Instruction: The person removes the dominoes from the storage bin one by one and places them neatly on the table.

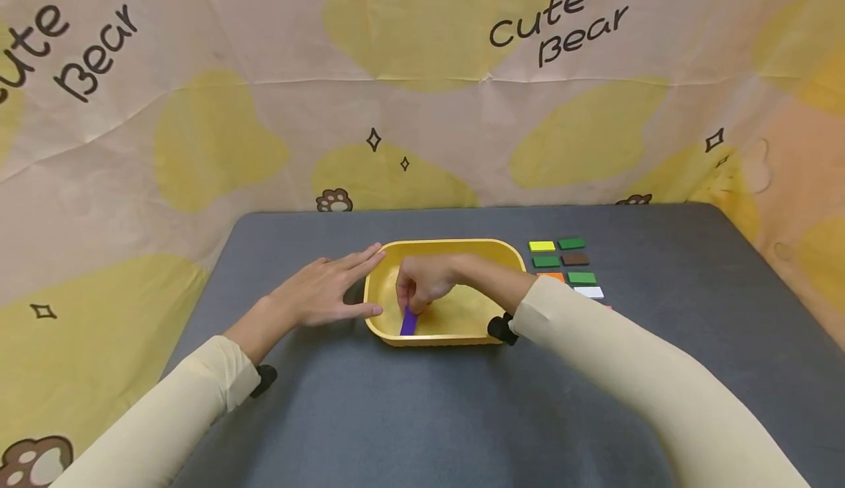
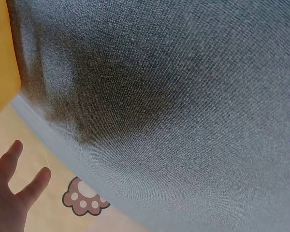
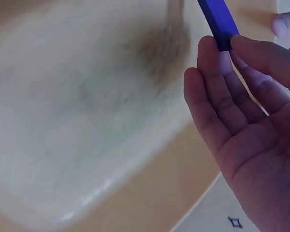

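Observation:
A purple block (image 1: 409, 322), slim and flat-sided, is pinched between the thumb and fingers of my right hand (image 1: 429, 280). That hand reaches inside a yellow plastic basin (image 1: 455, 340), near its left end. In the right wrist view the block (image 3: 218, 21) sticks out from the fingertips and is cut off by the top edge. My left hand (image 1: 323, 288) is at the basin's left rim with fingers stretched out and thumb spread, holding nothing. Only part of the left hand (image 2: 9, 193) shows in the left wrist view, beside the basin's yellow wall (image 2: 2, 63).
Right of the basin, several small tiles lie in rows: a yellow tile (image 1: 542, 246), green tiles such as this green tile (image 1: 571, 244), a brown tile (image 1: 575, 260) and a white tile (image 1: 589, 293). My right sleeve partly covers them. A printed curtain (image 1: 422, 106) hangs behind the grey table (image 1: 370, 414).

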A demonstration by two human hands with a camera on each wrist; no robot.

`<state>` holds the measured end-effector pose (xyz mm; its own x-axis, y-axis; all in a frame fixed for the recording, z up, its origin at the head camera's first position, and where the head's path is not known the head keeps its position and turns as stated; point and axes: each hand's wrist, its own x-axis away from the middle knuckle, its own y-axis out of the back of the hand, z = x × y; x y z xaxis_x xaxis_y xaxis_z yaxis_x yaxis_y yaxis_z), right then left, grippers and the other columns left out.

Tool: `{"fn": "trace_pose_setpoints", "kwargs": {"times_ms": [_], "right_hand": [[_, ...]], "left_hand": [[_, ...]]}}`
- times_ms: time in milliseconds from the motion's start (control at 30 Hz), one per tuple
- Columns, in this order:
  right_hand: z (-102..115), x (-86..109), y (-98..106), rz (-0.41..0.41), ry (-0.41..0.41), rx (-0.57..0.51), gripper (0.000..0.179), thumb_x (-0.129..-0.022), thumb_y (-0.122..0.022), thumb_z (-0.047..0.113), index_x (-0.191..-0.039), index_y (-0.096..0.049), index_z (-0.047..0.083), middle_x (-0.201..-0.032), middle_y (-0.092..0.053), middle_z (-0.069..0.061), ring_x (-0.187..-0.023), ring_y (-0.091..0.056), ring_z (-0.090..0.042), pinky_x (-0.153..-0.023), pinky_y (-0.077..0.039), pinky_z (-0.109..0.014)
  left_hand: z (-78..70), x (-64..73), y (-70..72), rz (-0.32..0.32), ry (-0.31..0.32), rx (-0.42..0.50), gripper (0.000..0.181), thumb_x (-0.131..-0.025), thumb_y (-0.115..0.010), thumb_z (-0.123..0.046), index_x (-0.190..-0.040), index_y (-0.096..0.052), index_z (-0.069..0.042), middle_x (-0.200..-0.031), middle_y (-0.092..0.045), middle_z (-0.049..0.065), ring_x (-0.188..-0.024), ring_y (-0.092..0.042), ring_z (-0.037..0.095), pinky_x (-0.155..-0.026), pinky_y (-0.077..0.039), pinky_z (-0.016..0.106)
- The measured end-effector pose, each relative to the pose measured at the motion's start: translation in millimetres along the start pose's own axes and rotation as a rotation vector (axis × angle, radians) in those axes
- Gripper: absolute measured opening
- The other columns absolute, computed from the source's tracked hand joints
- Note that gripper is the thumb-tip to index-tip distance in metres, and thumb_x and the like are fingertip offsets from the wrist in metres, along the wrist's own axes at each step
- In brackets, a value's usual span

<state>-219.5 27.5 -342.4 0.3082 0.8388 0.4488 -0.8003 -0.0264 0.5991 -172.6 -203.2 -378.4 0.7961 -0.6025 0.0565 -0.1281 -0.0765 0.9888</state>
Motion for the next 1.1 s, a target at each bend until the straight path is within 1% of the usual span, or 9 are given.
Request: {"fn": "trace_pose_setpoints", "kwargs": {"times_ms": [100,267,400,567,700,833,967,1033,1100], "right_hand": [[-4.0,11.5,2.7,-0.024,-0.003,0.001,0.014,-0.084,-0.061,-0.01,-0.09,-0.072,-0.004,-0.068,-0.061,0.004,-0.062,-0.051,-0.005,-0.058,-0.04,-0.017],[-8.9,34.6,8.6,-0.068,-0.021,0.005,0.014,-0.085,-0.06,-0.008,-0.09,-0.071,-0.002,-0.071,-0.066,0.0,-0.069,-0.057,-0.007,-0.064,-0.044,-0.019],[-10.1,56.7,14.9,-0.105,-0.039,0.04,0.012,-0.087,-0.062,-0.004,-0.09,-0.07,0.004,-0.076,-0.069,-0.001,-0.074,-0.059,-0.01,-0.067,-0.046,-0.022],[-9.6,85.7,22.4,-0.145,-0.043,0.053,0.01,-0.088,-0.064,-0.001,-0.09,-0.07,0.007,-0.081,-0.068,-0.002,-0.076,-0.059,-0.014,-0.068,-0.048,-0.026],[-10.7,106.0,24.8,-0.189,-0.039,0.016,0.008,-0.089,-0.065,-0.001,-0.092,-0.069,0.006,-0.083,-0.068,-0.003,-0.076,-0.06,-0.016,-0.073,-0.051,-0.028],[-17.0,124.6,21.6,-0.222,-0.041,-0.038,0.009,-0.09,-0.064,-0.003,-0.095,-0.068,0.004,-0.087,-0.069,-0.005,-0.08,-0.064,-0.018,-0.078,-0.054,-0.03],[-28.5,143.4,14.6,-0.242,-0.055,-0.088,0.012,-0.092,-0.062,-0.004,-0.1,-0.068,0.004,-0.091,-0.069,-0.005,-0.086,-0.066,-0.024,-0.081,-0.055,-0.03],[-35.2,153.4,11.1,-0.25,-0.054,-0.118,0.014,-0.093,-0.062,-0.004,-0.102,-0.068,0.004,-0.093,-0.07,-0.005,-0.088,-0.066,-0.027,-0.082,-0.056,-0.033],[-42.5,163.4,8.1,-0.261,-0.059,-0.135,0.014,-0.093,-0.063,-0.003,-0.103,-0.069,0.004,-0.095,-0.071,-0.004,-0.089,-0.067,-0.025,-0.083,-0.056,-0.035]], "left_hand": [[0.2,-0.6,-0.4,0.003,0.002,-0.007,0.094,-0.089,-0.043,-0.078,-0.161,-0.017,-0.023,-0.165,-0.018,-0.003,-0.136,-0.048,0.026,-0.104,-0.037,0.06],[0.7,-0.9,-1.8,0.01,0.008,-0.019,0.094,-0.09,-0.042,-0.078,-0.161,-0.016,-0.022,-0.165,-0.017,-0.003,-0.138,-0.046,0.026,-0.104,-0.037,0.06],[-0.1,-0.8,-1.7,0.02,0.016,-0.018,0.095,-0.089,-0.041,-0.079,-0.161,-0.015,-0.023,-0.166,-0.016,-0.004,-0.139,-0.045,0.026,-0.105,-0.036,0.061],[-0.6,-1.0,-1.0,0.011,0.0,-0.021,0.095,-0.09,-0.043,-0.077,-0.161,-0.016,-0.022,-0.166,-0.017,-0.002,-0.139,-0.045,0.025,-0.104,-0.036,0.061],[-0.3,-0.6,-1.1,0.008,-0.004,-0.023,0.095,-0.09,-0.044,-0.076,-0.161,-0.016,-0.021,-0.166,-0.017,-0.002,-0.138,-0.045,0.026,-0.104,-0.036,0.062],[-0.1,-0.4,-1.8,0.011,-0.004,-0.021,0.095,-0.09,-0.044,-0.076,-0.161,-0.016,-0.02,-0.166,-0.016,-0.001,-0.138,-0.045,0.026,-0.103,-0.036,0.062],[0.0,0.1,-2.0,0.004,-0.01,-0.015,0.094,-0.091,-0.044,-0.075,-0.161,-0.017,-0.02,-0.166,-0.018,-0.001,-0.138,-0.045,0.025,-0.103,-0.037,0.061],[0.1,0.3,-2.1,0.0,-0.014,-0.014,0.093,-0.091,-0.044,-0.075,-0.161,-0.017,-0.02,-0.166,-0.018,-0.001,-0.139,-0.045,0.025,-0.103,-0.037,0.061],[0.3,0.2,-2.2,-0.003,-0.017,-0.013,0.093,-0.091,-0.044,-0.075,-0.161,-0.018,-0.02,-0.166,-0.018,-0.001,-0.139,-0.044,0.025,-0.102,-0.038,0.061]]}}
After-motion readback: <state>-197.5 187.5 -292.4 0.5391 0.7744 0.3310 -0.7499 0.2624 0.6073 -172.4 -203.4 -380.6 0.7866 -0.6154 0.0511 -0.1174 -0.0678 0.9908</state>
